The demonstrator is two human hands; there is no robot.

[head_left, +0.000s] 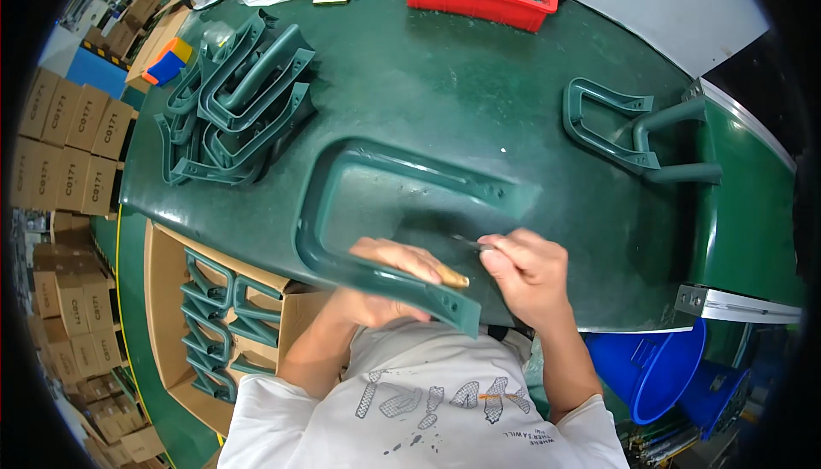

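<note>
My left hand (pixel 393 259) is closed around the lower arm of a green U-shaped plastic handle (pixel 312 212), held up above the table in front of my body. Its open end points right, toward my right hand (pixel 532 274). A tan covering (pixel 451 277) wraps the tip of a digit on my left hand. My right hand is closed in a pinch on a small thin tool, perhaps a blade (pixel 469 241), whose tip points left between the handle's arms. Motion blurs that tool, so its exact kind is unclear.
A heap of similar green handles (pixel 244 118) lies on the green table (pixel 410 67) at left. Two more handles (pixel 575 123) sit at right by a green conveyor belt (pixel 753 204). A red bin (pixel 479 7) of small green pieces, a handle-filled carton (pixel 162 298) and blue buckets (pixel 637 366) surround me.
</note>
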